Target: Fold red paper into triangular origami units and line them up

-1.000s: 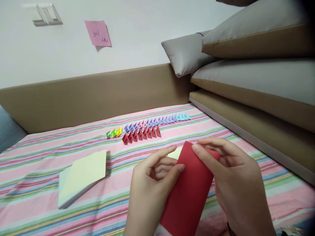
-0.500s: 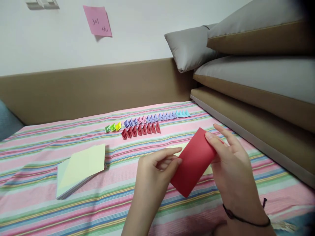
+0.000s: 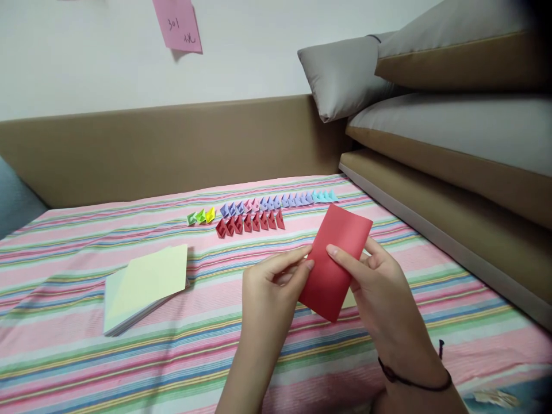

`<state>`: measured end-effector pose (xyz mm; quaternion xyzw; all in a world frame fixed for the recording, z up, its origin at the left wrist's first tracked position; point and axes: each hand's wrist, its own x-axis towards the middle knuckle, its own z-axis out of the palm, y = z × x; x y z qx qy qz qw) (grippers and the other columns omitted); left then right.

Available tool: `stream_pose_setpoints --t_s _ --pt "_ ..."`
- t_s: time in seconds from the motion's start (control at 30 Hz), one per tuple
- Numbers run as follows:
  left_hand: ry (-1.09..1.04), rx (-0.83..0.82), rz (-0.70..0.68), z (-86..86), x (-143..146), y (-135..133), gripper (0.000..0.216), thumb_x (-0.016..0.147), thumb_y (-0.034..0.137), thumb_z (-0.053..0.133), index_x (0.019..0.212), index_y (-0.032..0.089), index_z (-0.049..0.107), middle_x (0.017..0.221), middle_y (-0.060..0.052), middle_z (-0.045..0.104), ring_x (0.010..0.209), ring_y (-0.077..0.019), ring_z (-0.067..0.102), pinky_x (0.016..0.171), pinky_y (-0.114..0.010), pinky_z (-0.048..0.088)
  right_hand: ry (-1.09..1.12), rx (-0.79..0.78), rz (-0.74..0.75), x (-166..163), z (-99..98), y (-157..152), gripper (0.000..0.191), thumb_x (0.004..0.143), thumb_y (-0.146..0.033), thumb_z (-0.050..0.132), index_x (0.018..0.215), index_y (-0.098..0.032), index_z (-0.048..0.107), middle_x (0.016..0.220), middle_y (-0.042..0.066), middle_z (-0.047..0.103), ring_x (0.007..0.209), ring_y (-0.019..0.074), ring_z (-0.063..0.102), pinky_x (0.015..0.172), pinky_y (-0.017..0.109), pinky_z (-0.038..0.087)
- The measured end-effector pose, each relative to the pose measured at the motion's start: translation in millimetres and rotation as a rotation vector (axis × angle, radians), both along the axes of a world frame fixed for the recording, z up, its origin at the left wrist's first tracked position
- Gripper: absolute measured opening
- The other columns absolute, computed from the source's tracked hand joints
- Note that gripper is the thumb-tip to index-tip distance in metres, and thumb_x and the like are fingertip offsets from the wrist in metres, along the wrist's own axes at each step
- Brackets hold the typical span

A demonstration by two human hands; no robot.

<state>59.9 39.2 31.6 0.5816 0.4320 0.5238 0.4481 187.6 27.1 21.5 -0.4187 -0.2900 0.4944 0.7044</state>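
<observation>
Both hands hold a folded red paper rectangle upright above the striped bedsheet. My left hand pinches its left long edge between thumb and forefinger. My right hand grips it from the right, thumb across the front. A pale yellow sheet peeks out from under the red paper. Beyond lie a row of small red folded pieces and a longer row of green, yellow, purple, pink and blue folded pieces.
A stack of pale yellow square paper lies on the sheet to the left. A tan headboard panel runs along the back. Grey and tan cushions are piled at right. A pink sticky note hangs on the wall.
The red paper moved away from the camera, then turned more upright. My right thumb shifted from its top edge to its middle. The view tilted down a little.
</observation>
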Motion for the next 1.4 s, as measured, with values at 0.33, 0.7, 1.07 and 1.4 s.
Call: stream_pose_setpoints --t_s 0.33,0.7,1.07,1.4 --pt "0.042 0.06 0.006 1.7 -1.4 -1.1 0.026 0.073 0.021 0.069 0.099 0.022 0.072 0.085 0.0 0.074 0.071 -0.0111 0.067 0.06 -0.015 0.054 -0.06 0.012 0.019 -0.5 0.0 -1.4 0.043 0.065 -0.028 0.078 0.104 -0.022 0.06 0.085 0.004 0.072 0.068 0.0162 0.065 0.059 0.025 0.054" --pt "0.054 0.104 0.116 3.2 -0.2 -2.8 0.016 0.073 0.02 0.069 0.087 0.024 0.075 0.09 0.001 0.074 0.081 -0.0132 0.069 0.065 -0.014 0.055 -0.116 0.035 -0.001 -5.0 -0.3 -2.7 0.043 0.067 -0.027 0.077 0.107 -0.023 0.06 0.087 0.004 0.073 0.073 0.0188 0.068 0.061 0.026 0.055" --pt "0.056 0.089 0.113 8.6 1.3 -4.6 0.016 0.073 0.017 0.068 0.086 0.023 0.075 0.09 -0.002 0.074 0.082 -0.0183 0.069 0.064 -0.022 0.056 -0.13 0.021 -0.02 -4.7 0.9 -4.0 0.045 0.066 -0.028 0.077 0.107 -0.022 0.06 0.089 0.004 0.073 0.075 0.0201 0.068 0.061 0.027 0.054" --pt "0.044 0.099 0.126 7.2 1.8 -4.8 0.017 0.073 0.017 0.068 0.087 0.023 0.075 0.086 -0.002 0.074 0.076 -0.0161 0.068 0.061 -0.02 0.056 -0.125 0.048 -0.021 -5.9 2.2 -5.4 0.046 0.066 -0.028 0.077 0.108 -0.022 0.059 0.09 0.005 0.073 0.075 0.0195 0.069 0.062 0.027 0.055"
